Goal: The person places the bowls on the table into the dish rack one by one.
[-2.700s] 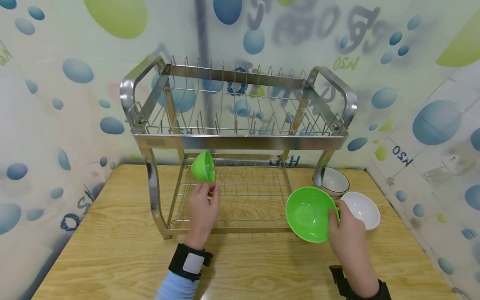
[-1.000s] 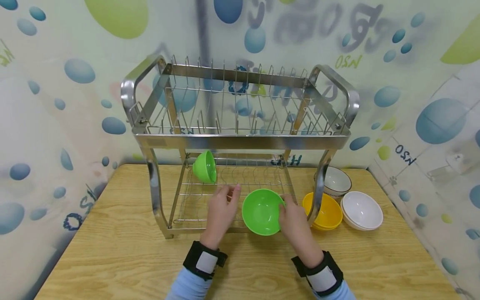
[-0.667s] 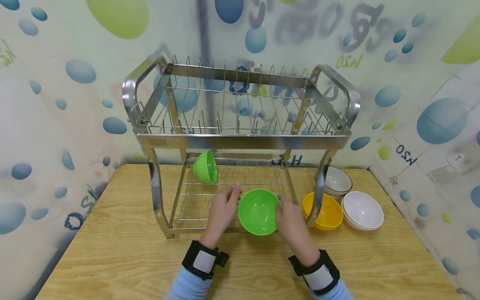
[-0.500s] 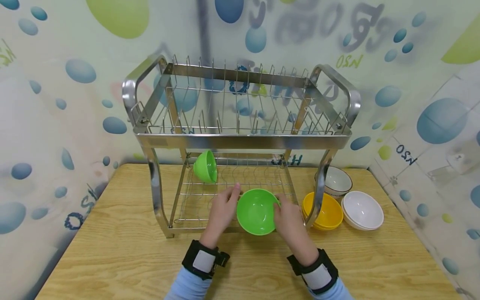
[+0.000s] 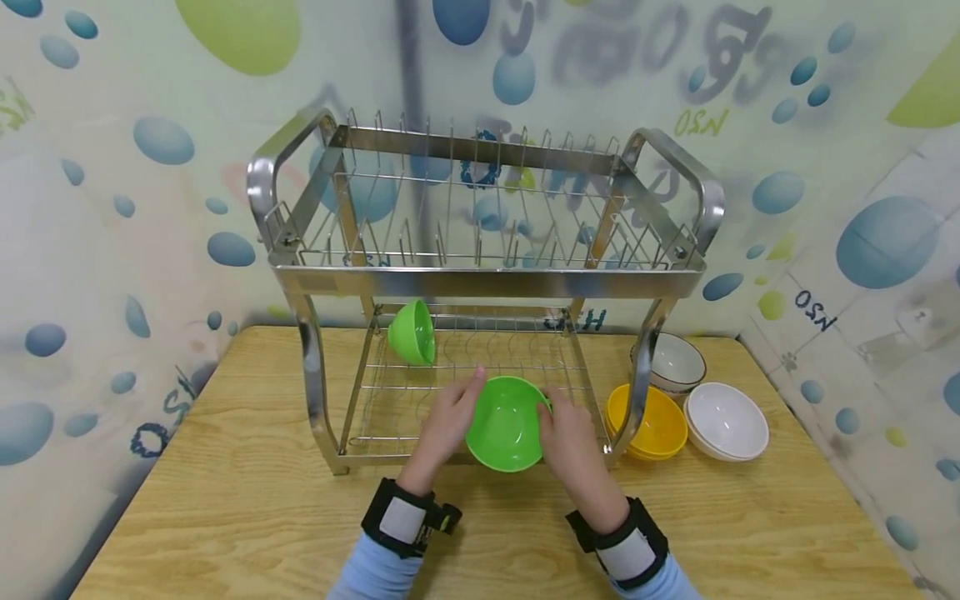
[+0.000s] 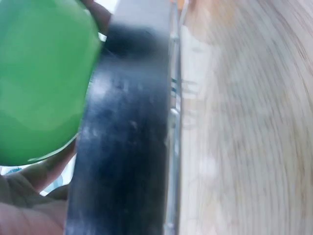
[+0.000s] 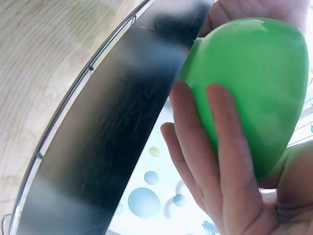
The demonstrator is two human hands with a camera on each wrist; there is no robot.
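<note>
A green bowl (image 5: 506, 423) is held in front of the lower shelf of a two-tier metal dish rack (image 5: 487, 284), its hollow facing the head camera. The right hand (image 5: 572, 442) grips its right side, thumb at the rim and fingers spread over the outside, as the right wrist view shows. At the opposite side the left hand (image 5: 444, 427) holds the bowl, with fingers (image 6: 55, 164) along its edge in the left wrist view. Another green bowl (image 5: 411, 333) stands on its side at the left of the lower shelf, its opening turned right.
To the right of the rack on the wooden table (image 5: 247, 533) stand yellow bowls (image 5: 647, 423), stacked white bowls (image 5: 726, 421) and a dark-rimmed white bowl (image 5: 677, 363). The rack's front rail (image 7: 107, 127) runs close beside the held bowl. A patterned wall stands behind.
The right hand has carried the green bowl left from beside the white bowls, uncovering the yellow ones. The left hand has left the bowl on the shelf and come to the held bowl's left side.
</note>
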